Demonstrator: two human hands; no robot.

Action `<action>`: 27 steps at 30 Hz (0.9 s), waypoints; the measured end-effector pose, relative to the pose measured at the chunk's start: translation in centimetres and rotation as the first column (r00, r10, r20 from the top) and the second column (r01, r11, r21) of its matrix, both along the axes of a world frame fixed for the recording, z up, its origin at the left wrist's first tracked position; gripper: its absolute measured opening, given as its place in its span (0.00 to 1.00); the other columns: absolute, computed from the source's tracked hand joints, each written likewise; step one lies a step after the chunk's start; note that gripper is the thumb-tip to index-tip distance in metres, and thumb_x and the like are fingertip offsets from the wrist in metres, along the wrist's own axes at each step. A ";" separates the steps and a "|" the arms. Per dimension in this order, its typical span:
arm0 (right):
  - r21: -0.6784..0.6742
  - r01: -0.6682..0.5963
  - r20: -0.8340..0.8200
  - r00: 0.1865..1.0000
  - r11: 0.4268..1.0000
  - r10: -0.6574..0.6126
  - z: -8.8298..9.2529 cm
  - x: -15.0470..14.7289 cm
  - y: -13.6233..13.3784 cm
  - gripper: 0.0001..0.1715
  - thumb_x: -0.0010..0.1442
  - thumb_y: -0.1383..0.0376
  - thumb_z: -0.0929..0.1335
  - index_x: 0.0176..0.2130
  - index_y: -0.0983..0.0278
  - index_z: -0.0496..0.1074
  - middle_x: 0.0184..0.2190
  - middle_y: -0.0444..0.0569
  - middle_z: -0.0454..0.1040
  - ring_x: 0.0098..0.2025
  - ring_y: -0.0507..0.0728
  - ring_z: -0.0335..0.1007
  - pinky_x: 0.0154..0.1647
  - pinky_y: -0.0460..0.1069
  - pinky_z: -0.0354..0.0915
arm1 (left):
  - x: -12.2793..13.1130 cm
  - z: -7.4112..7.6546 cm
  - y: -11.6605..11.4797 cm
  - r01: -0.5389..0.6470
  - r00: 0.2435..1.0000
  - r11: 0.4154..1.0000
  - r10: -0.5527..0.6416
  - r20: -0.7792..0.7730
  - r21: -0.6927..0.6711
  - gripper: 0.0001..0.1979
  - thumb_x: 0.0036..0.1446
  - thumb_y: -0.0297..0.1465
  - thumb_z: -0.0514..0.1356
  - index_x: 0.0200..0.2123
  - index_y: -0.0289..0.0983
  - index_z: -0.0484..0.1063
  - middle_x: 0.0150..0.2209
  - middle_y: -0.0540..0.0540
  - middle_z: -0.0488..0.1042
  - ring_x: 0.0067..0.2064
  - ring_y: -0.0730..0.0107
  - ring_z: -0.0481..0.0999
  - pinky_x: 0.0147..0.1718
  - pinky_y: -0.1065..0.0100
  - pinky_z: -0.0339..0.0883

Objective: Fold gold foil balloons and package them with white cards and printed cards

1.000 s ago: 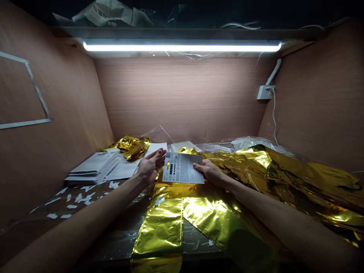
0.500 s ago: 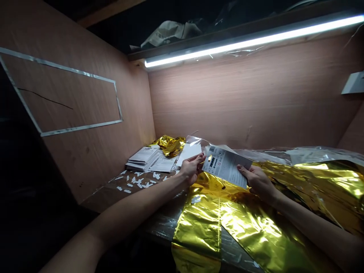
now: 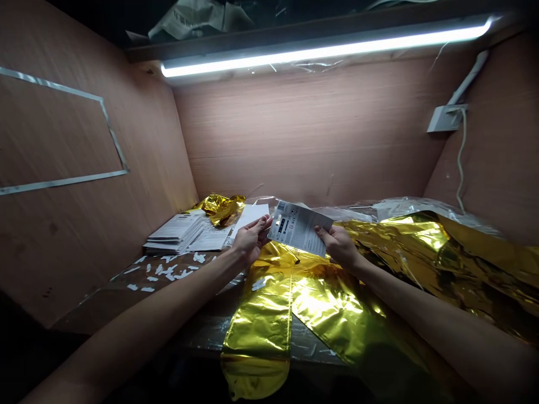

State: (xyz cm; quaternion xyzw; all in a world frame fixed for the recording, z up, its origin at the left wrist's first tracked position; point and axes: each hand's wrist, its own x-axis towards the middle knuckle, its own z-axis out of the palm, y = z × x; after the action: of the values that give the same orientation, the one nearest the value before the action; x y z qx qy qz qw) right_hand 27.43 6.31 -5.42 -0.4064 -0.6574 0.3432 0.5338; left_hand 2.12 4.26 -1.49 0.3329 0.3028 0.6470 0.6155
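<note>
My right hand (image 3: pixel 342 247) grips the right end of a printed card (image 3: pixel 300 229), its thumb lying on top. The card is pale grey with a barcode, dark label blocks and a small hanging hole, and tilts down to the right. At the card's left edge, my left hand (image 3: pixel 251 240) is closed in a pinch; what lies between its fingertips is too small to make out. Clear plastic film (image 3: pixel 261 198) shows just behind that hand, beside a blank white sheet (image 3: pixel 255 213). Below both hands spreads shiny gold foil (image 3: pixel 263 320), one rounded end hanging over the table edge.
Stacked printed leaflets (image 3: pixel 170 234) and crumpled gold foil (image 3: pixel 221 209) lie at the left. White paper scraps (image 3: pixel 168 270) are scattered before them. Clear plastic bags (image 3: pixel 421 209) lie at the back right. Wooden panels (image 3: pixel 311 134) enclose the table under a tube light (image 3: pixel 328 51).
The view has swung to the right, bringing the wall socket and its cable into sight. Both hands keep nearly the same pose about the card, which stays in my right hand.
</note>
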 end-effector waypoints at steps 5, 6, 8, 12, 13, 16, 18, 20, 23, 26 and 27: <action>-0.036 -0.072 -0.044 0.997 0.997 0.070 0.7 -1.0 -0.9 0.31 0.55 0.38 0.71 0.24 0.60 0.63 0.16 0.41 0.59 0.19 0.51 0.52 0.19 0.48 0.51 | 0.8 -0.2 -0.5 -0.020 1.000 1.000 0.020 0.023 0.017 0.07 0.59 0.24 0.69 0.42 0.31 0.80 0.40 0.40 0.84 0.34 0.69 0.83 0.37 0.68 0.79; -0.041 -0.079 -0.037 0.996 0.996 0.078 0.8 -1.2 -1.0 0.32 0.55 0.38 0.71 0.24 0.60 0.62 0.16 0.41 0.59 0.18 0.51 0.52 0.18 0.48 0.51 | 0.9 -0.2 -0.7 -0.022 0.999 1.000 0.021 0.027 0.022 0.09 0.57 0.22 0.70 0.42 0.31 0.80 0.40 0.41 0.84 0.35 0.69 0.83 0.38 0.68 0.79; -0.045 -0.097 -0.016 0.995 0.994 0.097 0.9 -1.4 -1.3 0.32 0.56 0.38 0.71 0.23 0.60 0.62 0.15 0.41 0.60 0.17 0.50 0.53 0.17 0.47 0.52 | 1.0 -0.1 -0.8 -0.030 0.999 0.999 0.029 0.037 0.027 0.12 0.54 0.19 0.71 0.43 0.31 0.80 0.40 0.41 0.85 0.36 0.69 0.84 0.39 0.68 0.79; -0.067 -0.221 -0.003 0.975 0.973 0.221 1.4 -1.2 -1.8 0.34 0.55 0.37 0.71 0.21 0.63 0.65 0.15 0.44 0.64 0.17 0.50 0.57 0.18 0.47 0.55 | 0.6 0.4 -0.5 -0.055 0.997 0.998 0.053 0.058 0.026 0.12 0.53 0.17 0.70 0.42 0.30 0.80 0.38 0.41 0.85 0.36 0.68 0.84 0.37 0.69 0.78; -0.081 -0.278 -0.036 0.961 0.957 0.276 1.7 -1.0 -2.0 0.33 0.55 0.38 0.72 0.23 0.64 0.68 0.17 0.46 0.67 0.18 0.51 0.61 0.19 0.47 0.57 | 0.4 0.6 -0.4 -0.062 0.996 0.998 0.060 0.064 0.028 0.12 0.53 0.17 0.70 0.41 0.31 0.80 0.37 0.41 0.85 0.35 0.68 0.84 0.37 0.70 0.78; -0.103 -0.379 -0.192 0.915 0.920 0.355 2.5 -0.5 -2.5 0.28 0.52 0.45 0.77 0.30 0.67 0.73 0.23 0.49 0.75 0.24 0.53 0.71 0.26 0.47 0.66 | -0.2 1.2 -0.1 -0.080 0.993 0.996 0.077 0.085 0.038 0.13 0.52 0.16 0.70 0.40 0.31 0.79 0.36 0.42 0.85 0.34 0.69 0.84 0.37 0.71 0.78; -0.091 -0.332 -0.208 0.928 0.939 0.308 2.9 -0.4 -2.8 0.26 0.51 0.48 0.79 0.30 0.67 0.75 0.24 0.49 0.77 0.26 0.55 0.75 0.28 0.47 0.68 | -0.4 1.4 0.0 -0.086 0.992 0.995 0.081 0.099 0.046 0.12 0.52 0.15 0.70 0.40 0.32 0.79 0.36 0.43 0.85 0.35 0.70 0.84 0.37 0.72 0.78; -0.068 -0.265 -0.146 0.956 0.962 0.253 3.0 -0.6 -3.0 0.26 0.51 0.48 0.79 0.27 0.67 0.75 0.23 0.51 0.78 0.26 0.56 0.76 0.27 0.48 0.70 | -0.3 1.3 0.0 -0.079 0.992 0.996 0.073 0.106 0.052 0.12 0.53 0.15 0.69 0.39 0.31 0.79 0.36 0.43 0.85 0.34 0.70 0.84 0.37 0.72 0.78; -0.020 -0.220 -0.100 0.971 0.975 0.217 2.5 -1.3 -2.8 0.28 0.52 0.45 0.77 0.26 0.67 0.75 0.22 0.52 0.79 0.25 0.56 0.77 0.27 0.49 0.72 | 0.4 0.9 -0.2 -0.058 0.993 0.997 0.053 0.106 0.051 0.10 0.54 0.14 0.68 0.39 0.30 0.80 0.35 0.43 0.84 0.34 0.70 0.84 0.35 0.72 0.78; 0.005 -0.213 -0.112 0.971 0.977 0.213 2.0 -1.5 -2.4 0.27 0.51 0.45 0.77 0.25 0.66 0.75 0.21 0.51 0.79 0.24 0.56 0.76 0.26 0.48 0.71 | 1.1 0.5 -0.4 -0.058 0.993 0.997 0.053 0.105 0.048 0.10 0.54 0.14 0.67 0.38 0.30 0.81 0.33 0.44 0.84 0.33 0.71 0.84 0.35 0.72 0.78; 0.009 -0.216 -0.101 0.971 0.976 0.216 2.0 -1.4 -2.3 0.26 0.52 0.46 0.77 0.25 0.66 0.75 0.21 0.51 0.79 0.23 0.55 0.76 0.26 0.48 0.71 | 1.2 0.5 -0.5 -0.060 0.993 0.997 0.055 0.103 0.048 0.10 0.54 0.14 0.67 0.37 0.30 0.81 0.33 0.44 0.84 0.33 0.71 0.83 0.35 0.72 0.78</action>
State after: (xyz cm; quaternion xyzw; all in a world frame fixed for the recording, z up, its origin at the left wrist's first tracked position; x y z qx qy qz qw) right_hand 26.04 4.02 -3.44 -0.3152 -0.6694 0.4202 0.5254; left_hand 3.27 3.79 -0.96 0.3063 0.2640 0.6881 0.6025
